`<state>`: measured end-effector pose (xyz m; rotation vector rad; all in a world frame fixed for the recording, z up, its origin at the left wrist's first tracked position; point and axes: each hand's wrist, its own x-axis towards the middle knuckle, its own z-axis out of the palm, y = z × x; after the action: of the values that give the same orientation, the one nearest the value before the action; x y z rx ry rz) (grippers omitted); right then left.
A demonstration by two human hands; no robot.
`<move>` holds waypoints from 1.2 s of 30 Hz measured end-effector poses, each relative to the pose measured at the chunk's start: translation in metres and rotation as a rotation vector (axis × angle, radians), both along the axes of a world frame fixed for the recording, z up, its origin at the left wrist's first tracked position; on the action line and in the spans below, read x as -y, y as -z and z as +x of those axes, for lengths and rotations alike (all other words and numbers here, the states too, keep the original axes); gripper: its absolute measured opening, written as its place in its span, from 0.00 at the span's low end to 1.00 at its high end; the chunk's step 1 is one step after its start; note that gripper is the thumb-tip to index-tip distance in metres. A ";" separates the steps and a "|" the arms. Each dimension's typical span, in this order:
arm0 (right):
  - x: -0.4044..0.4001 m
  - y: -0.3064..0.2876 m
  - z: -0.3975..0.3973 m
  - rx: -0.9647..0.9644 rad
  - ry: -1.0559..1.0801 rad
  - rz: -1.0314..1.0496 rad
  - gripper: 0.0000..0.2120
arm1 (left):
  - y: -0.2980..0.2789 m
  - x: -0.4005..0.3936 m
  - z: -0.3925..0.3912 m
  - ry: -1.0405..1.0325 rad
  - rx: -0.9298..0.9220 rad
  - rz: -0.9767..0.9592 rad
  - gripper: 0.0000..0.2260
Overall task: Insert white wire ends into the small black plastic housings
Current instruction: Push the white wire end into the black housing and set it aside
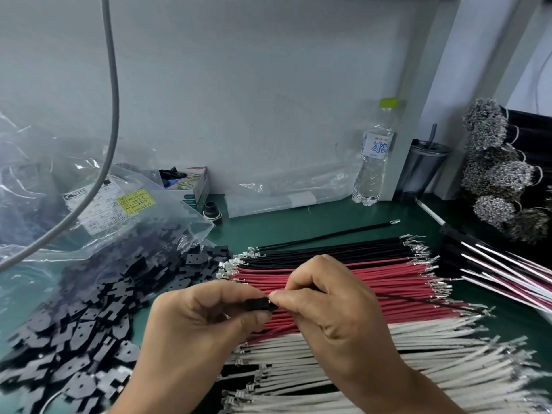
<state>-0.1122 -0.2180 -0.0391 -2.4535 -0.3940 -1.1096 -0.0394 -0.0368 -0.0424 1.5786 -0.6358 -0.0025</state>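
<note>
1. The pile of black plastic housings (89, 318) spills from a clear bag (98, 210) over the left of the green surface (298, 225). They look small, light, rigid and smooth, likely to skid or flip if nudged, so each is best taken by its flat faces.
2. The left hand (191, 330) pinches one black housing (258, 303) between thumb and forefinger, its open end facing right.
3. The right hand (328, 303) pinches a thin black wire (418, 300) right at the housing's mouth; the wire trails off to the right. Whether the terminal is already seated I cannot tell.
4. Beneath and right of the hands lie rows of black wires (328, 249), red wires (358, 276) and, nearest, the white wires (388, 354), each tipped with a small metal terminal.
5. The white wires look thin and limp; gripped far back they would probably buckle. Hold close behind the terminal, which likely bends easily, and push straight.
</note>
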 end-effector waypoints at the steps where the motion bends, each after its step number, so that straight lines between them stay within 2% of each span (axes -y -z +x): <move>1: 0.002 0.000 0.000 -0.018 -0.004 0.003 0.06 | -0.001 -0.001 0.001 0.006 -0.007 0.006 0.13; 6: 0.015 -0.001 -0.002 -0.045 0.049 0.004 0.07 | -0.005 -0.003 0.003 0.010 -0.025 0.006 0.11; 10: 0.008 0.002 0.001 -0.017 0.066 -0.089 0.07 | -0.006 -0.005 0.001 0.028 -0.039 0.008 0.11; 17: 0.004 0.007 0.004 -0.029 0.040 -0.118 0.06 | -0.004 -0.004 0.000 0.013 -0.055 0.011 0.11; 24: 0.014 -0.008 0.003 0.018 0.170 -0.193 0.04 | -0.002 -0.005 0.008 -0.081 0.070 0.086 0.10; 26: 0.012 -0.010 -0.002 -0.043 0.141 -0.172 0.05 | -0.001 -0.009 0.011 -0.136 0.063 0.034 0.14; 28: 0.007 -0.005 -0.006 -0.203 0.056 -0.211 0.04 | 0.001 -0.010 0.014 -0.165 0.036 -0.020 0.17; 30: 0.003 0.000 -0.006 -0.338 0.036 -0.261 0.03 | 0.003 -0.007 0.013 -0.170 0.017 -0.031 0.15; 34: 0.003 0.004 -0.003 -0.399 0.042 -0.129 0.04 | 0.005 -0.003 0.012 -0.155 -0.053 -0.045 0.12; 36: 0.003 0.004 -0.003 -0.386 0.054 -0.132 0.04 | 0.005 -0.004 0.012 -0.166 -0.073 -0.055 0.11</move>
<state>-0.1152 -0.2214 -0.0433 -2.7302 -0.2890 -0.6208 -0.0273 -0.0328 -0.0475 1.5668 -0.4436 0.0799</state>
